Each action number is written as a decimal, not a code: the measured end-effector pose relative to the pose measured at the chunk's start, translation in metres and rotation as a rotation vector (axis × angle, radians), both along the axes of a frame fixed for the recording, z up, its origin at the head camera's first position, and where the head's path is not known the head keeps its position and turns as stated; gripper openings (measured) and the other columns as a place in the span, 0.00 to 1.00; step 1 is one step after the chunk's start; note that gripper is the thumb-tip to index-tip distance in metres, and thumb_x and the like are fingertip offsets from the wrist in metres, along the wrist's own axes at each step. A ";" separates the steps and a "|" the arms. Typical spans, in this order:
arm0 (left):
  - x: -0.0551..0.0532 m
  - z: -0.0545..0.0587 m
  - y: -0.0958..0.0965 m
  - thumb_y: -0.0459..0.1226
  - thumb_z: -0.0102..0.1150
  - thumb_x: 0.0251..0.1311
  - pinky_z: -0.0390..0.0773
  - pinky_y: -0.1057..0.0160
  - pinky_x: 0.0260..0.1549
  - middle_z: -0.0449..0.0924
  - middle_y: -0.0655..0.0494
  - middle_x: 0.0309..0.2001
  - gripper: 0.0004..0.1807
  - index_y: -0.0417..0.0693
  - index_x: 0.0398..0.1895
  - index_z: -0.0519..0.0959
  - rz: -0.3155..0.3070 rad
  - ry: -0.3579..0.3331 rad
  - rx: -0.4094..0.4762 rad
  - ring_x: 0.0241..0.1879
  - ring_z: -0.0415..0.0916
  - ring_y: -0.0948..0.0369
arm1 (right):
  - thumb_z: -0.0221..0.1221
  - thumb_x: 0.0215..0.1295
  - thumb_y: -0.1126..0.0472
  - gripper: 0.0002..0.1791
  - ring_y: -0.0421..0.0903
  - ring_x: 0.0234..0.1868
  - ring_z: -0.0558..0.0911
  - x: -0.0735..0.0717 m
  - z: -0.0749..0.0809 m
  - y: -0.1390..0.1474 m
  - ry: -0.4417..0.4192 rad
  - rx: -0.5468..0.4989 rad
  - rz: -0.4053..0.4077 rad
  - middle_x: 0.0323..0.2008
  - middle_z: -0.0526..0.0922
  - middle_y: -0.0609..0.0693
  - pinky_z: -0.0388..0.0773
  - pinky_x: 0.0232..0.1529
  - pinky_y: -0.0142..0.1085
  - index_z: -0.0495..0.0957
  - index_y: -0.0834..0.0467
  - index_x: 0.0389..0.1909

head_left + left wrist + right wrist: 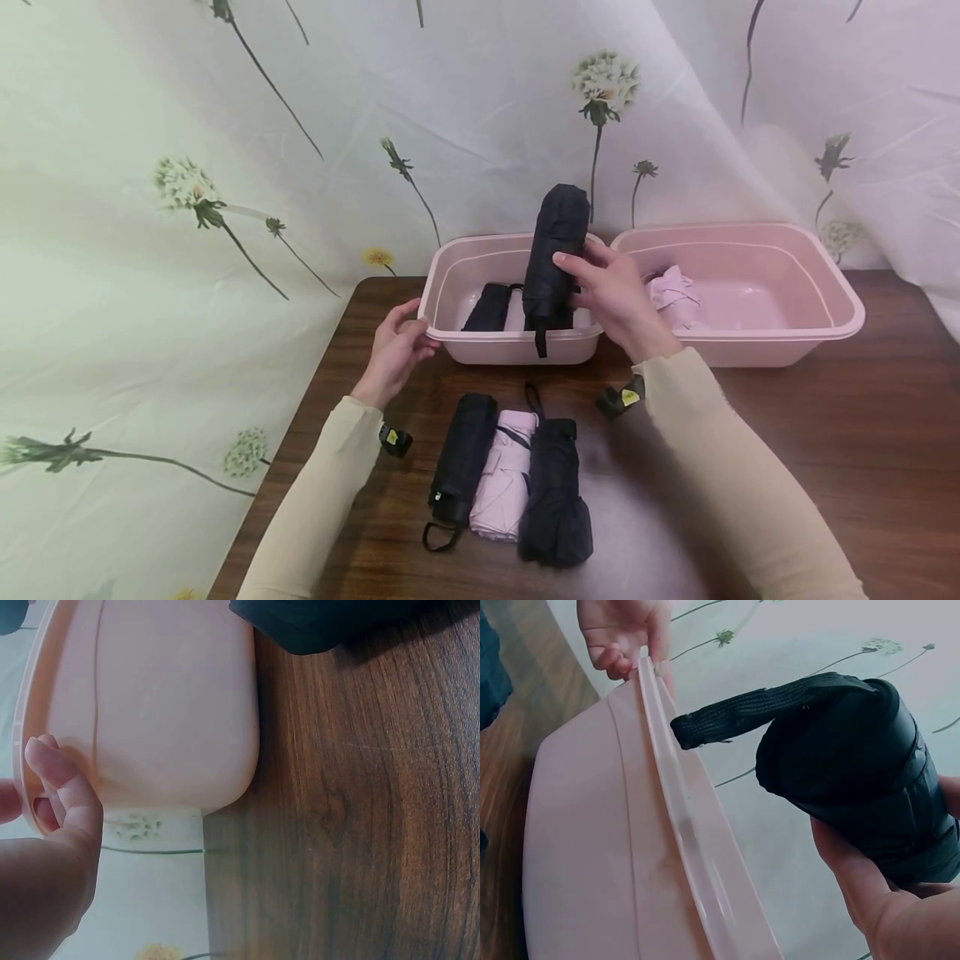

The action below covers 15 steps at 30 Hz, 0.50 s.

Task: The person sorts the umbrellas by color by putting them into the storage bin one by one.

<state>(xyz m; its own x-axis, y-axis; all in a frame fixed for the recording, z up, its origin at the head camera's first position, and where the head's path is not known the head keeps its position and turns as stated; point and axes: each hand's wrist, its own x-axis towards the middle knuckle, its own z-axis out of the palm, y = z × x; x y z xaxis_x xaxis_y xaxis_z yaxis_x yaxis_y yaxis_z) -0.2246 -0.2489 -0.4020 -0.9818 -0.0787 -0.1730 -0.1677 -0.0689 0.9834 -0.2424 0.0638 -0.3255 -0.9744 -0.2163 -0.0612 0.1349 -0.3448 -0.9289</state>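
Note:
My right hand (618,292) grips a black folded umbrella (557,250) and holds it upright over the left pink basin (517,350). In the right wrist view the umbrella's wrist strap (757,709) hangs out past its end, over the basin's rim. At the near left corner of that basin my left hand (393,350) pinches the rim between thumb and fingers. Inside lie another black folded umbrella (489,307) and a pink one (515,312), partly hidden by the held umbrella and the front wall.
In front of the basins, a black umbrella (462,458), a pink umbrella (504,475) and another black umbrella (555,492) lie side by side on the wooden table (825,433). The right pink basin (780,354) holds a pink folded umbrella (675,298). A flowered curtain (480,108) hangs behind.

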 end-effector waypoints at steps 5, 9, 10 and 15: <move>0.000 -0.001 0.000 0.32 0.48 0.69 0.80 0.70 0.25 0.77 0.49 0.38 0.26 0.49 0.69 0.60 0.001 0.002 -0.003 0.27 0.78 0.62 | 0.62 0.64 0.58 0.33 0.55 0.60 0.75 -0.003 -0.001 -0.006 -0.012 0.042 -0.014 0.66 0.68 0.53 0.72 0.63 0.53 0.63 0.54 0.70; 0.000 -0.001 0.000 0.32 0.48 0.69 0.80 0.70 0.25 0.75 0.47 0.39 0.26 0.49 0.69 0.60 0.001 -0.001 0.000 0.26 0.78 0.63 | 0.61 0.65 0.58 0.33 0.55 0.61 0.75 -0.006 -0.004 -0.010 -0.005 0.089 -0.011 0.66 0.69 0.55 0.72 0.63 0.52 0.63 0.55 0.70; 0.000 -0.001 0.000 0.32 0.48 0.69 0.80 0.70 0.25 0.75 0.47 0.39 0.25 0.49 0.69 0.61 0.003 -0.003 0.000 0.26 0.78 0.63 | 0.61 0.65 0.57 0.33 0.54 0.60 0.75 -0.006 -0.004 -0.011 -0.003 0.104 -0.013 0.66 0.69 0.56 0.72 0.63 0.52 0.63 0.55 0.70; 0.000 0.000 0.000 0.32 0.48 0.69 0.79 0.70 0.25 0.74 0.47 0.39 0.25 0.50 0.69 0.60 0.002 -0.007 0.006 0.26 0.77 0.63 | 0.60 0.66 0.58 0.33 0.53 0.61 0.75 -0.010 -0.009 -0.018 0.010 0.154 -0.004 0.66 0.69 0.58 0.73 0.62 0.51 0.62 0.58 0.70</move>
<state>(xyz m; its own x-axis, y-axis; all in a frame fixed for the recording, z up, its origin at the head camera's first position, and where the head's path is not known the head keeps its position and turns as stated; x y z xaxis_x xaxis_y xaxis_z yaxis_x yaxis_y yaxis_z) -0.2250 -0.2489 -0.4022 -0.9803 -0.0800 -0.1804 -0.1745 -0.0748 0.9818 -0.2522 0.0457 -0.3348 -0.9760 -0.2011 -0.0837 0.1243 -0.1989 -0.9721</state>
